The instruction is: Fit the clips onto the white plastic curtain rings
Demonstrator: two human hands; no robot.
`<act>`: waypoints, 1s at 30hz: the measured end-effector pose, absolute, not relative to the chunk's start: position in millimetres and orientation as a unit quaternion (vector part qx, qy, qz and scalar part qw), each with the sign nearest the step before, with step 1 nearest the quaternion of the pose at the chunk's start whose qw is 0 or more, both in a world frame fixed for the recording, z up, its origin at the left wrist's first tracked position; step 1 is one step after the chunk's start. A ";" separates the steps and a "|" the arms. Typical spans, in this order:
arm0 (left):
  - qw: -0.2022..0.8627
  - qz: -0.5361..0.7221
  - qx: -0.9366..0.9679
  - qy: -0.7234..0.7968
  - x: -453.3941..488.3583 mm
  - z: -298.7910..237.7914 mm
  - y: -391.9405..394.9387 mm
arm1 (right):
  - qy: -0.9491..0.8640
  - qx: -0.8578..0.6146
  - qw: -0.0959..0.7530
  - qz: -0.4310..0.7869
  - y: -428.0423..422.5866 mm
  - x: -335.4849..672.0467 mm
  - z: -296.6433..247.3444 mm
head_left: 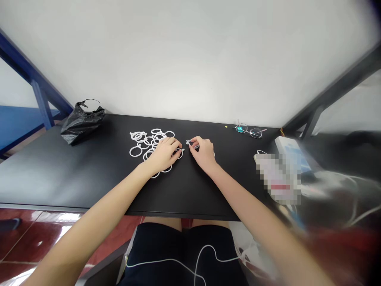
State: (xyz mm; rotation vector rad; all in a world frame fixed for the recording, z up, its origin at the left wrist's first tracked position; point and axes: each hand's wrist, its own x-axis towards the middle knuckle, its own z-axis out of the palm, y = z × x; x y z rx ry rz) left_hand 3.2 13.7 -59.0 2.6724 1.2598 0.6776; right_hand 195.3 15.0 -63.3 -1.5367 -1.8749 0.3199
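Note:
Several thin white plastic rings (136,151), some with a small knob or eyelet, lie in a loose pile on the black table, left of centre. Over the right side of that pile rests my left hand (163,154), its thumb and fingers curled around one white ring (179,155) at the edge. A short gap to the right, my right hand (203,154) pinches another white ring (187,142) between thumb and fingertips. Most of this ring is hidden behind the fingers; its small looped end sticks out to the left.
A crumpled black plastic bag (83,121) sits at the back left of the table (104,178). Eyeglasses (249,130) lie at the back right, near the white wall. Further right are a box (290,153), a blurred-out phone-like item (278,178) and clear plastic. A white cable (166,260) crosses my lap.

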 end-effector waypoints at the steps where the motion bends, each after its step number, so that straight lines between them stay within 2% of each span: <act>1: 0.056 0.223 0.880 0.415 3.0 -59.2 13.9 | -0.717 -0.591 0.349 0.124 15.2 195.4 -63.8; 19: 0.063 0.234 0.878 0.413 4.2 -55.3 11.5 | -0.591 -0.467 0.632 0.184 13.8 193.6 -54.6; 22: 0.062 0.242 0.875 0.414 5.4 -53.3 10.0 | -0.600 -0.447 0.641 0.171 12.1 192.6 -54.2; 30: 0.077 0.337 0.856 0.385 7.5 -51.2 8.4 | -0.697 -0.387 0.588 0.139 -0.3 183.0 -54.3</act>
